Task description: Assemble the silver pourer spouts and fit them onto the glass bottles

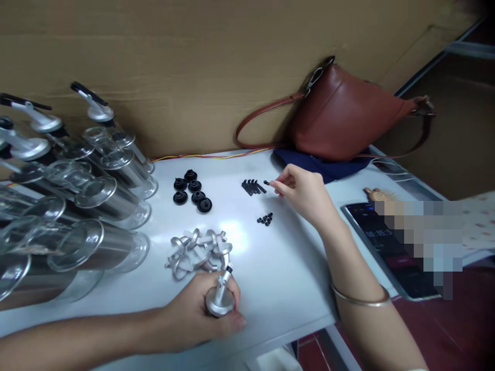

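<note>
My left hand (pixel 201 309) is closed around a silver pourer top (pixel 219 303), a round cap with an upright spout and a black tip; its lower part is hidden in my palm. My right hand (pixel 299 188) pinches a small black lever (pixel 266 182) between thumb and fingertips. Just left of these fingertips lies a row of black levers (pixel 253 187). Below them sits a cluster of tiny black caps (pixel 265 220). Several silver pourer tops (pixel 199 250) are heaped beyond my left hand. Black ribbed stoppers (pixel 191 189) stand farther back.
Glass and steel dispenser bottles (pixel 116 201) crowd the left side, some topped with pourers. A brown bag (pixel 348 113) rests on dark blue cloth (pixel 305 164) at the back. On the right are a phone (pixel 386 247) showing a timer and another person's sleeve (pixel 479 219).
</note>
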{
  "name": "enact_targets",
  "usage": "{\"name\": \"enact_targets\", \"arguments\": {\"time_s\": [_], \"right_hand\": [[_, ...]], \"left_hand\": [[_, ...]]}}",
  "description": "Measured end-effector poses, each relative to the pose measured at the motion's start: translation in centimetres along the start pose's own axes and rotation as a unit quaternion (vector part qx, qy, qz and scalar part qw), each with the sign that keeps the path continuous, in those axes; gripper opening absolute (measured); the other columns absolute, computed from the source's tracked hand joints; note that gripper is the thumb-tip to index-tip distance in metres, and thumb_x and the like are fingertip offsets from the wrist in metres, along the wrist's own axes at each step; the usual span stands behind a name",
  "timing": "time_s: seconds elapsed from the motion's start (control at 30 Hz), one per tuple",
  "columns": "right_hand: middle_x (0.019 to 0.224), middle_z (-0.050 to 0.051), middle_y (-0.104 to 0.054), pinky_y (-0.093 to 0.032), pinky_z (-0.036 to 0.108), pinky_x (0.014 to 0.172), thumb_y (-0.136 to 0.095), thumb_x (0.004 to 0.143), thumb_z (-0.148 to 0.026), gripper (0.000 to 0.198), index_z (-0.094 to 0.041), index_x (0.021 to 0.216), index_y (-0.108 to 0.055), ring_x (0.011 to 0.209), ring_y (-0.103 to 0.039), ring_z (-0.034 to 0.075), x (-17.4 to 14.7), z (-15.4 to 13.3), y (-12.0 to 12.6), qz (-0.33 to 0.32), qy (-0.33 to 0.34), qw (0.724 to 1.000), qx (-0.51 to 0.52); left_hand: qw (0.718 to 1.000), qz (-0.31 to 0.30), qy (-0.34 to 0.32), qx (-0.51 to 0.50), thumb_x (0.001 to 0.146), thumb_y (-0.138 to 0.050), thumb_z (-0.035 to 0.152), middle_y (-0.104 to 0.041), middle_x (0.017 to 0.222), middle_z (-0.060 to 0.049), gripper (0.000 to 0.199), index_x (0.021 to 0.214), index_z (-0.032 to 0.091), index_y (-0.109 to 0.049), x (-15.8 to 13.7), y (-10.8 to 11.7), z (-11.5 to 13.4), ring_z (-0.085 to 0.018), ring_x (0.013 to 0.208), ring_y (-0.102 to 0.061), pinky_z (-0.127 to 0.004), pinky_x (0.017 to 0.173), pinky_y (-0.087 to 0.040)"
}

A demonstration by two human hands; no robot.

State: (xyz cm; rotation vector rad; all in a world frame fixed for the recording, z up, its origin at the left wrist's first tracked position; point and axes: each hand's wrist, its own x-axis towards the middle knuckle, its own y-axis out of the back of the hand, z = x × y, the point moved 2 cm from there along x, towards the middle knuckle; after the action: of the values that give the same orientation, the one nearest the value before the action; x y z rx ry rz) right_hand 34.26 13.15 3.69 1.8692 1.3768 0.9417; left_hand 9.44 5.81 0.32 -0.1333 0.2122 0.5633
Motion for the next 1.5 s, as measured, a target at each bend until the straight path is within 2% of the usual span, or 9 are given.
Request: {"name": "enact_targets", "arguments": {"time_s": [0.07, 0.17, 0.4, 0.57, 0.83, 1.23, 1.5], "right_hand": [[0.067, 0.005, -0.070, -0.042, 0.028, 0.060, -0.063, 0.081, -0.020, 0.013, -0.019, 0.070, -0.056, 0.063, -0.065, 0.020, 0.2, 1.0, -0.3, -0.018, -0.022, 0.999, -0.045], [0.073, 0.007, -0.071, -0.042, 0.029, 0.061, -0.064, 0.078, -0.015, 0.003, -0.018, 0.077, -0.064, 0.068, -0.065, 0.022, 0.2, 1.8, -0.9, -0.035, -0.020, 0.996, -0.074], [0.090, 0.013, -0.072, -0.046, 0.034, 0.071, -0.062, 0.082, -0.016, 0.017, -0.011, 0.092, -0.073, 0.079, -0.066, 0.025, -0.1, 1.5, -1.6, -0.067, 0.025, 0.991, -0.109], [0.099, 0.013, -0.069, -0.047, 0.033, 0.076, -0.057, 0.085, -0.014, 0.025, -0.011, 0.105, -0.072, 0.081, -0.066, 0.023, -0.3, 1.3, -1.8, -0.084, 0.060, 0.990, -0.099], [0.100, 0.012, -0.069, -0.049, 0.031, 0.079, -0.058, 0.086, -0.012, 0.023, -0.010, 0.104, -0.072, 0.085, -0.067, 0.023, -0.4, 1.0, -1.9, -0.095, 0.093, 0.988, -0.079], [0.102, 0.012, -0.069, -0.049, 0.040, 0.085, -0.059, 0.087, -0.017, 0.021, -0.011, 0.100, -0.074, 0.093, -0.066, 0.029, -0.5, 0.8, -1.9, -0.104, 0.084, 0.986, -0.101], [0.104, 0.013, -0.069, -0.050, 0.041, 0.087, -0.059, 0.087, -0.018, 0.023, -0.011, 0.104, -0.073, 0.094, -0.066, 0.029, -0.6, 0.5, -1.9, -0.112, 0.084, 0.985, -0.098]], "left_hand": [[1.000, -0.002, 0.001, -0.003, 0.073, -0.064, 0.034, -0.041, 0.055, 0.007, 0.024, 0.068, 0.019, -0.046, 0.0, 0.0, 0.0, -0.007, 0.048, -0.034, -0.021, 0.049, -0.030], [1.000, -0.005, 0.008, -0.006, 0.073, -0.065, 0.034, -0.042, 0.055, 0.007, 0.025, 0.069, 0.019, -0.046, 0.0, 0.0, 0.0, -0.008, 0.049, -0.034, -0.021, 0.049, -0.029], [1.000, -0.009, 0.012, -0.010, 0.073, -0.064, 0.033, -0.043, 0.056, 0.006, 0.024, 0.069, 0.019, -0.047, 0.0, 0.0, 0.1, -0.008, 0.050, -0.035, -0.021, 0.049, -0.029], [1.000, -0.011, 0.022, -0.018, 0.073, -0.065, 0.033, -0.043, 0.056, 0.006, 0.024, 0.070, 0.019, -0.046, 0.0, 0.0, 0.1, -0.008, 0.050, -0.035, -0.021, 0.048, -0.028], [0.999, -0.014, 0.031, -0.027, 0.073, -0.064, 0.031, -0.043, 0.057, 0.006, 0.022, 0.071, 0.018, -0.047, 0.0, 0.0, 0.1, -0.007, 0.049, -0.035, -0.020, 0.047, -0.029], [0.998, -0.017, 0.045, -0.033, 0.073, -0.064, 0.033, -0.044, 0.057, 0.005, 0.023, 0.071, 0.018, -0.047, -0.2, 0.0, 0.0, -0.008, 0.050, -0.036, -0.021, 0.048, -0.029], [0.998, -0.017, 0.044, -0.029, 0.073, -0.064, 0.032, -0.042, 0.056, 0.006, 0.022, 0.071, 0.018, -0.047, -0.1, 0.0, 0.2, -0.008, 0.050, -0.034, -0.021, 0.048, -0.028]]}}
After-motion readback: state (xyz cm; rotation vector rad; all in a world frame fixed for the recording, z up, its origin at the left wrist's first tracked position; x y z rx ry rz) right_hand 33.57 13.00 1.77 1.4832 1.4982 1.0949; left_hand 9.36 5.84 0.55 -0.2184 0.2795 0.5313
